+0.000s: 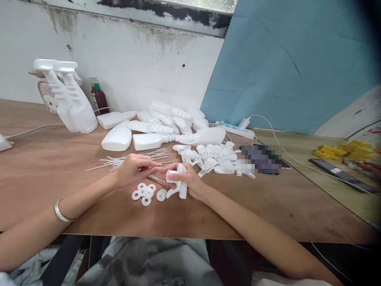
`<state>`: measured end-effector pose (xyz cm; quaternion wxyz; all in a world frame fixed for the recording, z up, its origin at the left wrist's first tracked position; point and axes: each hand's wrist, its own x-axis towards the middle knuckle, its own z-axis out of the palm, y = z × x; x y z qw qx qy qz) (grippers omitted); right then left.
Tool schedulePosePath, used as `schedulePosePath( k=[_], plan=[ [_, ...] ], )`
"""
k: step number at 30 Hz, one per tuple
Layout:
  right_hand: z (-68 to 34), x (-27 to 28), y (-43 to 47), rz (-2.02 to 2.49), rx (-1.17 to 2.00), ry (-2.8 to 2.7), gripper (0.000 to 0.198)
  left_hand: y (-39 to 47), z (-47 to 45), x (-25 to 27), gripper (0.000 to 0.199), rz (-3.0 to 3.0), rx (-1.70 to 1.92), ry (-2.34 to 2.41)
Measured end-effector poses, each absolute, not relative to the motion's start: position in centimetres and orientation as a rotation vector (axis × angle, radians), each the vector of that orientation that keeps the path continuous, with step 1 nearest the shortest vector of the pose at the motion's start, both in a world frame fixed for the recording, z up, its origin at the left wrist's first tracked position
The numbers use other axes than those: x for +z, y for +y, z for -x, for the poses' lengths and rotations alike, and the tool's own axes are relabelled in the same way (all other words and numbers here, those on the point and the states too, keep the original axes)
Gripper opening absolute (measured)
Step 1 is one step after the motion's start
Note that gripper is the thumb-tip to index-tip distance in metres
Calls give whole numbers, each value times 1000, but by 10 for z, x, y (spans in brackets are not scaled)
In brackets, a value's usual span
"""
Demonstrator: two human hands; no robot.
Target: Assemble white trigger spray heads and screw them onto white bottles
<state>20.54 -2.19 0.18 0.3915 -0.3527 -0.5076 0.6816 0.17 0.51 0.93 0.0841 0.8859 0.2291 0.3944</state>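
Note:
My right hand (192,180) is wrapped round a white trigger spray head (182,182), held just above the table with its trigger side toward the left. My left hand (134,169) is curled, thumb and fingers pressed together beside the right fingertips; whatever is in that pinch, if anything, is too small to make out. A thin, shiny rod (157,179) shows below the fingertips. Nearest the hands lie several flat white washers (145,192) and a thicker white ring (161,195). Behind the left hand is a bundle of thin clear tubes (108,163), partly covered by it.
More spray heads (214,157) are heaped beyond the right hand. White bottles (166,123) lie piled at the back, and two capped spray bottles (76,103) stand left. Phones (262,159), a power strip (235,129) and a cable occupy the right. Another person's hand (373,169) shows far right.

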Motion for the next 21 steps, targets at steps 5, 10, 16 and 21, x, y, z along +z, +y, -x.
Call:
schedulePosePath(
  k=[5,10,16,21],
  plan=[
    [-202,1,-24,836,1719,-1268,27,-2,-4,7,22,-2653,1068,911],
    [-202,1,-25,840,1742,-1279,35,0,-1,6,27,-2694,908,1016],
    [-200,2,-27,861,1765,-1242,35,19,3,3,24,-2783,777,1201],
    [-199,0,-26,887,1763,-1219,32,29,10,2,38,-2796,643,1371]
  ],
)
